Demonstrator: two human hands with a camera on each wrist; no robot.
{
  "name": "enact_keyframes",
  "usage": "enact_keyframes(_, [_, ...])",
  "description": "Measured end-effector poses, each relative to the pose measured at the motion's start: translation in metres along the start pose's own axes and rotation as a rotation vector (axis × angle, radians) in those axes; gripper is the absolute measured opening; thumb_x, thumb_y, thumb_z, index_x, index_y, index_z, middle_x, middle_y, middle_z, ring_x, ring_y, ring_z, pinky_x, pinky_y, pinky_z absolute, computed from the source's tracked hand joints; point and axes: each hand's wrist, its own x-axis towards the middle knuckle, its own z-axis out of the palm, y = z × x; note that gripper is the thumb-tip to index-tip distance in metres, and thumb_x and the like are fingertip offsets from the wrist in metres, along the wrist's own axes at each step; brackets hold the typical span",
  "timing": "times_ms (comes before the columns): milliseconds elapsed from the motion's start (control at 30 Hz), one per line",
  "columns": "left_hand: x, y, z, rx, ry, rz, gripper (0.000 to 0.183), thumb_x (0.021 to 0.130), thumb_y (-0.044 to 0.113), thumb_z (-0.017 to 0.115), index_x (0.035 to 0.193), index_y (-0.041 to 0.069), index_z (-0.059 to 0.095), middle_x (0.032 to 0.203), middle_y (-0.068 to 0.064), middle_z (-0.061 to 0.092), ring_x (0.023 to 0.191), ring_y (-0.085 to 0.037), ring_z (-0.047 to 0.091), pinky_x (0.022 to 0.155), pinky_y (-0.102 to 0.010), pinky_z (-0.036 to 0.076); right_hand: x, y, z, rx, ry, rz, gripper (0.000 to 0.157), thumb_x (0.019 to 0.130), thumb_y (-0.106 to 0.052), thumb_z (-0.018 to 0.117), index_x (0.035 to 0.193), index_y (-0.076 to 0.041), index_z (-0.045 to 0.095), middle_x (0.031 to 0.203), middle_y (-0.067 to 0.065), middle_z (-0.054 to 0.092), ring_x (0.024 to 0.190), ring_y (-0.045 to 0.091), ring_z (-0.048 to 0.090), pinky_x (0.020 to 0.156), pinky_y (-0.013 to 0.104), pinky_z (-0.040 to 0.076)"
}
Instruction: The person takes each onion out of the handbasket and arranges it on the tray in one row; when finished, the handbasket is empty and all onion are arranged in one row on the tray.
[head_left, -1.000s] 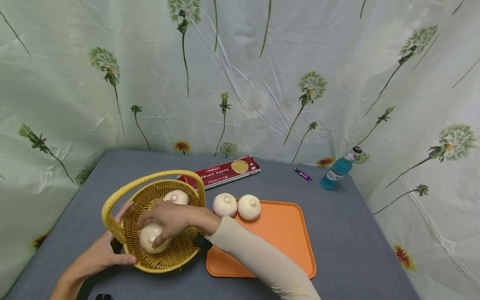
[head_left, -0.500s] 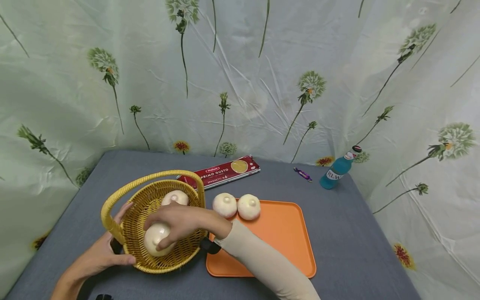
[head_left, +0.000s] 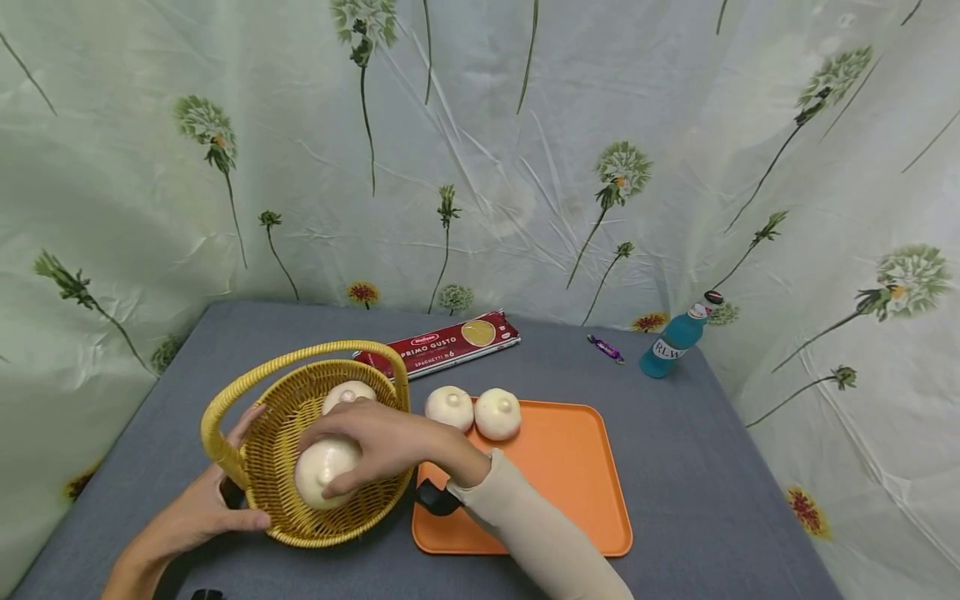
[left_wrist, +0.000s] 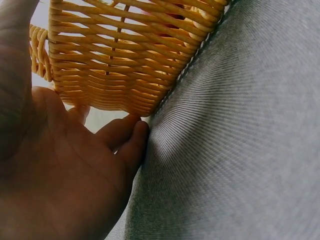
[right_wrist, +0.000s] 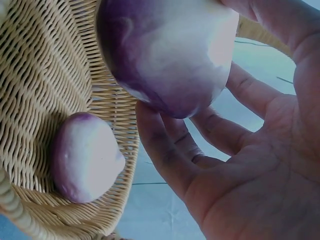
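A yellow wicker basket (head_left: 272, 450) with an arched handle stands on the left of the table. My left hand (head_left: 197, 510) holds its left side, thumb at the front rim; in the left wrist view, fingers touch the wicker low down near the cloth. Inside the basket, my right hand (head_left: 382, 442) grips a white-and-purple turnip (head_left: 321, 475) from above. The right wrist view shows this turnip (right_wrist: 170, 55) between thumb and fingers, apart from the basket's visible wall. A second turnip (right_wrist: 85, 159) lies deeper in the basket, partly covered by the right hand in the head view.
Right of the basket is an orange tray (head_left: 562, 475), with two more turnips (head_left: 449, 408) at its back left corner. Behind lies a red spaghetti packet (head_left: 450, 343). A purple-wrapped candy (head_left: 606, 349) and a blue bottle (head_left: 673, 343) stand farther right, before a floral curtain (head_left: 510, 167).
My right hand has shifted a little to the right inside the basket, carrying the turnip with it. The left hand and basket have stayed in place.
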Motion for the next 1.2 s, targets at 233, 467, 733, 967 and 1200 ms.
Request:
enact_keyframes(233, [0.001, -0.002, 0.001, -0.009, -0.006, -0.003, 0.123, 0.08, 0.001, 0.079, 0.162, 0.03, -0.007, 0.167, 0.015, -0.006, 0.132, 0.023, 0.015, 0.092, -0.007, 0.033, -0.017, 0.001, 0.001, 0.095, 0.072, 0.0, 0.047, 0.09, -0.031, 0.075, 0.133, -0.017, 0.061, 0.127, -0.006, 0.062, 0.108, -0.003, 0.051, 0.089, 0.009, 0.042])
enact_keyframes(467, [0.002, 0.001, 0.001, 0.007, -0.004, -0.034, 0.122, 0.081, 0.003, 0.079, 0.161, 0.032, -0.008, 0.165, 0.019, -0.005, 0.129, 0.025, 0.014, 0.09, -0.007, 0.033, -0.037, 0.005, 0.006, 0.22, 0.149, 0.047, 0.047, 0.09, -0.029, 0.076, 0.133, -0.019, 0.061, 0.131, -0.005, 0.061, 0.112, -0.004, 0.052, 0.089, 0.011, 0.045])
enact_keyframes(733, [0.0, -0.001, 0.001, 0.008, -0.002, -0.017, 0.123, 0.08, 0.0, 0.079, 0.162, 0.031, -0.008, 0.165, 0.018, -0.004, 0.129, 0.024, 0.016, 0.091, -0.007, 0.033, -0.056, 0.008, 0.007, 0.256, 0.206, 0.071, 0.048, 0.091, -0.03, 0.075, 0.135, -0.019, 0.059, 0.13, -0.008, 0.061, 0.11, -0.005, 0.055, 0.089, 0.013, 0.047])
enact_keyframes(967, [0.001, -0.001, 0.001, -0.006, -0.006, -0.023, 0.122, 0.081, 0.001, 0.079, 0.162, 0.031, -0.008, 0.166, 0.017, -0.004, 0.129, 0.025, 0.016, 0.091, -0.007, 0.034, -0.068, 0.013, 0.007, 0.272, 0.253, -0.008, 0.047, 0.092, -0.026, 0.074, 0.136, -0.018, 0.061, 0.135, -0.007, 0.061, 0.121, -0.002, 0.052, 0.095, 0.017, 0.047])
enact_keyframes(1200, [0.002, -0.001, 0.001, -0.028, -0.006, -0.005, 0.124, 0.079, -0.002, 0.08, 0.162, 0.029, -0.007, 0.167, 0.015, -0.005, 0.13, 0.024, 0.018, 0.092, -0.007, 0.033, -0.081, 0.017, 0.005, 0.297, 0.273, 0.052, 0.042, 0.095, -0.029, 0.07, 0.136, -0.024, 0.064, 0.138, -0.002, 0.057, 0.125, 0.002, 0.049, 0.095, 0.02, 0.047])
